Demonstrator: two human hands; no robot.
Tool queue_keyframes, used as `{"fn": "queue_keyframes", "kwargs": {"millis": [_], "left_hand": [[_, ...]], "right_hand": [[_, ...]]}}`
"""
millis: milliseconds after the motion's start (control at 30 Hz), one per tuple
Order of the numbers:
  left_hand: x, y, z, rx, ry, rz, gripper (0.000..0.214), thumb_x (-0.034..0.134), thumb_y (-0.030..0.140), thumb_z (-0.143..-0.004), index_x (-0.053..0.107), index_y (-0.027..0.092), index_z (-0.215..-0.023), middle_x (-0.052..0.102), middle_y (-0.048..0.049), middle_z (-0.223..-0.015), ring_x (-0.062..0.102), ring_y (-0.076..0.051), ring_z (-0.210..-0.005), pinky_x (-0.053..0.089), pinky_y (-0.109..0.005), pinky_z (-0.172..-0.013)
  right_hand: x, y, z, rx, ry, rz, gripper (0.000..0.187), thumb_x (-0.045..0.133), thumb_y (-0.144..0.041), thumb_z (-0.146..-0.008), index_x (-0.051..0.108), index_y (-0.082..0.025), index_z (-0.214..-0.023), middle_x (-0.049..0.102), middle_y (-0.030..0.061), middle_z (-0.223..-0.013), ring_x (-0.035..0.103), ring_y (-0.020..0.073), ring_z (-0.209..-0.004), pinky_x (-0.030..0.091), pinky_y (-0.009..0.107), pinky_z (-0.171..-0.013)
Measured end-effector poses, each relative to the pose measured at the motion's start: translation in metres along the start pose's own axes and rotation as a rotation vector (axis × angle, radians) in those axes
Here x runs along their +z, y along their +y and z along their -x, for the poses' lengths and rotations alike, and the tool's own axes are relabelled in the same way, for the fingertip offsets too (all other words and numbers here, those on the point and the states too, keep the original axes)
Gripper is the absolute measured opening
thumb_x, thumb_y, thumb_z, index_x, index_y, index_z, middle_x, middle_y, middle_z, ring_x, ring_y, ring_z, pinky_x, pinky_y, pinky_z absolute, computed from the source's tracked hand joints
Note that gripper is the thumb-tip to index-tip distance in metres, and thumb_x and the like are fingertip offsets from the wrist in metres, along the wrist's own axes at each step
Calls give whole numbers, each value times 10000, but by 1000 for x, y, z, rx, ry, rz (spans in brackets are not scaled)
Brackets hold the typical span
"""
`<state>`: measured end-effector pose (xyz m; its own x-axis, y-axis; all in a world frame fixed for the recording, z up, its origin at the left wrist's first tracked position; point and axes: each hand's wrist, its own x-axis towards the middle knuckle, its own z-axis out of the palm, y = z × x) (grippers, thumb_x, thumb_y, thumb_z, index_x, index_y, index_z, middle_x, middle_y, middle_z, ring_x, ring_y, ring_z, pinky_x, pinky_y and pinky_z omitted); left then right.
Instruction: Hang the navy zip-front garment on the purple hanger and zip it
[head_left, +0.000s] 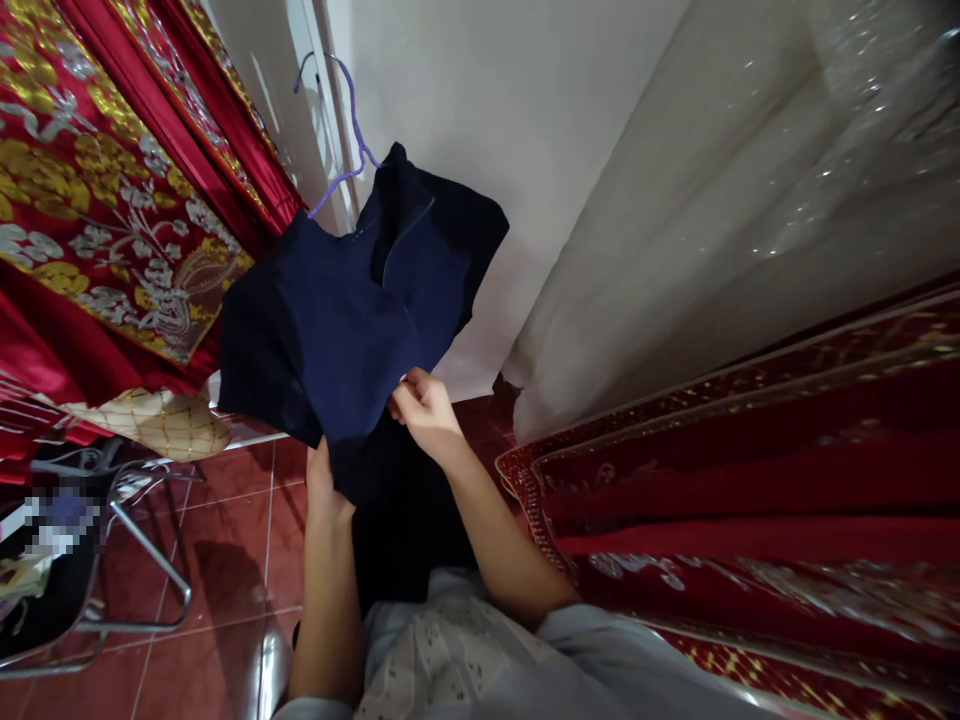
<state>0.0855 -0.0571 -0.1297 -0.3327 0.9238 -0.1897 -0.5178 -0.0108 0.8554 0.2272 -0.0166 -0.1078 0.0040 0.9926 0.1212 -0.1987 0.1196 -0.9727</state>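
Observation:
A dark navy short-sleeved garment (pixel 337 310) with a front opening hangs tilted on a purple hanger (pixel 352 95). The hanger's hook shows at the top, near a white upright frame. My right hand (pixel 425 408) is closed on the right side of the garment, low down, in a pinch. Lower and to the left, my left hand (pixel 324 485) grips the other side, its fingers mostly hidden behind the cloth. Between the hands the fabric sags in folds.
Red cloth with gold and silver embroidery (pixel 112 170) hangs at left. At right hang a whitish sheer gown (pixel 660 230) and red trimmed fabric (pixel 750 470). A metal-framed chair (pixel 150 560) with things on it stands on the red tiled floor (pixel 240 560) at lower left.

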Motion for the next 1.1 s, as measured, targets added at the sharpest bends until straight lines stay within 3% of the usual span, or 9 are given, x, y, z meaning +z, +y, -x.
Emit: {"fn": "queue_keyframes", "kwargs": {"millis": [67,233,300,400,467,633,867,1000,1100], "left_hand": [[-3,7,-6,154,78,-23,408,883,386,-683,724,207,-1012,752,-40,-963,726,-215,-954,562,-317,-951],[-7,16,-9,886,288,-236,506,813,220,-815,589,270,-1266,580,-49,-1394,516,-208,-1377,349,-361,-1216],[-1,10,-5,871,164,-385,400,774,220,-857,633,250,-1231,614,-64,-1326,551,-223,-1318,363,-373,-1194],[16,-5,-2,593,-226,-569,184,753,198,-852,726,212,-1033,707,-63,-1051,658,-226,-1052,465,-325,-1027],[30,-12,-7,467,-384,-580,57,726,183,-853,712,199,-906,704,-50,-900,668,-212,-905,488,-295,-905],[52,-14,-31,584,-486,-677,77,639,150,-852,601,206,-816,589,-14,-758,573,-179,-721,438,-273,-763],[40,-5,-68,712,-532,-1218,144,590,70,-779,581,210,-811,556,-50,-807,492,-184,-615,390,-282,-676],[53,33,-78,822,-624,-1280,105,591,112,-849,619,210,-824,600,-63,-796,562,-209,-652,440,-303,-698],[79,72,-74,931,-635,-1032,149,597,203,-938,667,201,-1070,672,-71,-953,625,-191,-743,480,-285,-737]], "right_hand": [[-7,1,0,27,-5,8,220,614,-401,-827,524,-211,-762,492,-55,-516,438,94,-468,329,246,-500],[-19,5,-2,72,-1,24,198,666,-362,-804,592,-190,-738,532,-42,-528,467,93,-486,339,240,-521],[-19,5,-2,76,-65,47,147,641,-313,-803,647,-180,-742,557,-30,-527,486,96,-488,344,236,-519],[-18,3,0,83,-200,21,139,634,-290,-788,689,-170,-744,577,-21,-512,497,94,-467,342,225,-488],[-21,-2,0,98,-250,-20,158,668,-316,-771,685,-169,-716,573,-20,-482,474,87,-424,321,219,-445],[-28,-28,-34,84,-134,-108,182,712,-339,-731,696,-161,-692,524,-36,-429,396,64,-356,243,203,-369],[-17,-101,-137,-110,1,-239,325,768,-390,-824,575,-175,-675,453,-61,-511,329,25,-391,175,191,-358],[-17,-108,-133,-164,27,-258,346,724,-452,-876,552,-193,-724,451,-69,-525,337,31,-386,197,198,-360],[-13,-101,-111,-188,0,-190,334,711,-457,-881,563,-198,-732,468,-70,-502,359,38,-379,204,194,-372]]}}
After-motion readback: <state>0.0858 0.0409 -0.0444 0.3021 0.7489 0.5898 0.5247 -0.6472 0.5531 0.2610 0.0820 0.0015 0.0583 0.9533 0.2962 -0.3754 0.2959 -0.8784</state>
